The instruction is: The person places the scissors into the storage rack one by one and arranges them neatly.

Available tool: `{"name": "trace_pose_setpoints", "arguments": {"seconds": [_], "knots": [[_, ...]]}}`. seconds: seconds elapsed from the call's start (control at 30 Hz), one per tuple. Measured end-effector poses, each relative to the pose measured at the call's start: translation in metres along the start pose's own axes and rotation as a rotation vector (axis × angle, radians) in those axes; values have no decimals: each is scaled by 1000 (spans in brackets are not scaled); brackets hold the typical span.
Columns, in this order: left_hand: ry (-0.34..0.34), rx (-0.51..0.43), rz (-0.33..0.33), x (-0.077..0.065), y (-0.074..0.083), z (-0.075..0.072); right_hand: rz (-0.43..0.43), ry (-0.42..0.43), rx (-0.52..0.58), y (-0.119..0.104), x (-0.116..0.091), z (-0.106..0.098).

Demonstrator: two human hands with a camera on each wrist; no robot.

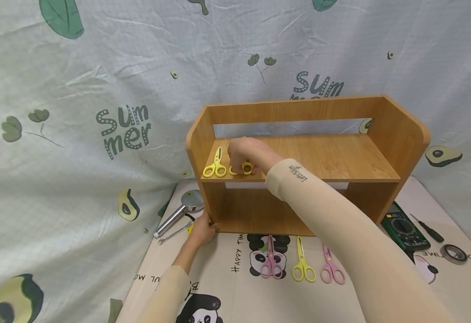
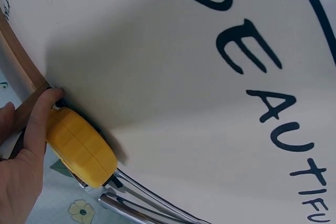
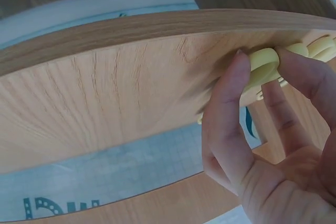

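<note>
A two-tier wooden shelf (image 1: 292, 157) stands on the table. My right hand (image 1: 245, 152) is over the left part of its upper tier and pinches the handle of yellow scissors (image 3: 264, 64) between thumb and finger; their blades are hidden behind the hand. Beside them, at the left end of that tier, lies another pair of yellow scissors (image 1: 215, 163). Low at the left, my left hand (image 1: 202, 231) grips the front edge of the shelf's side panel (image 2: 29, 106). Before the shelf lie pink scissors (image 1: 271, 260), yellow scissors (image 1: 303, 262) and a second pink pair (image 1: 331, 268).
Left of the shelf are a silver shower head (image 1: 179, 215), a wrench (image 1: 175, 233) and a yellow tape measure (image 2: 84, 148) close to the left hand. To the right lie a green multimeter (image 1: 405, 228), a screwdriver (image 1: 429, 229) and a tape roll (image 1: 454, 254). A printed cloth hangs behind.
</note>
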State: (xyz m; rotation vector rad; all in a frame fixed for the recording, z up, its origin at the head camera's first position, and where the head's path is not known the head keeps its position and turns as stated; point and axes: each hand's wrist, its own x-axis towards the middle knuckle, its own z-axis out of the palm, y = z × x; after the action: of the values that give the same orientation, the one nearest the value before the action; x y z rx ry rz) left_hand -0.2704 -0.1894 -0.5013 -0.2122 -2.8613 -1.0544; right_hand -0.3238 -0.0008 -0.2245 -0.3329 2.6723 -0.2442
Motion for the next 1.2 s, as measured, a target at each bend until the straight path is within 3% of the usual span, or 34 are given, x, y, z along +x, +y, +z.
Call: {"name": "trace_pose_setpoints", "arguments": {"seconds": [0.47,0.8,1.0,1.2], "knots": [[-28,-19,-42,1,2,-2,-16,-14,15,5,-2,-1],[-9,-24,-31,-1,2,0,-39,-30,75,13,-9,-1],[10,5,-9,0,0,1,-134,82,121,20,-30,5],[-14,7,-46,3,0,2,-321,226,97,25,-58,46]]}}
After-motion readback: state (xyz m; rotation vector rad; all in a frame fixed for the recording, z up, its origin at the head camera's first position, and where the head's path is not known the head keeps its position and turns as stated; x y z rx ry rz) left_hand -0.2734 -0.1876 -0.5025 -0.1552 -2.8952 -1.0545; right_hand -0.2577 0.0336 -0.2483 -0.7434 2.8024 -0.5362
